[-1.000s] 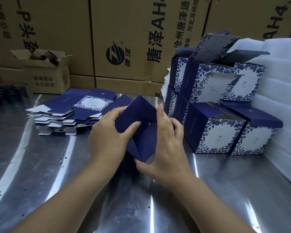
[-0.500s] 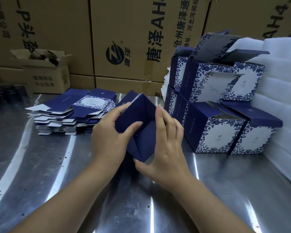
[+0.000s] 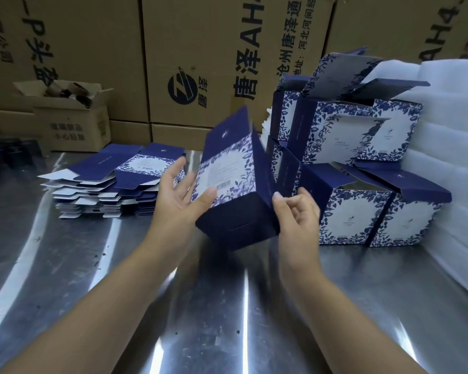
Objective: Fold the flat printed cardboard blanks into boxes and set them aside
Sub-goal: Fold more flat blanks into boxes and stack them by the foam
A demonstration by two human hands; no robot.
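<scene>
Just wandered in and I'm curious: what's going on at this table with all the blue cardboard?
A person is folding printed cardboard blanks into boxes on a shiny metal table. The left hand and right hand hold a half-formed blue floral box, tilted above the table with its top flap up. A stack of flat blanks waits at the left. Finished boxes, lids open, are piled at the right against white foam sheets.

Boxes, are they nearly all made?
Not nearly. Several folded boxes already sit stacked on the right. One box, bottom closed and top flap still up, is tilted between the left hand and right hand. A stack of flat blanks still waits on the left.
</scene>
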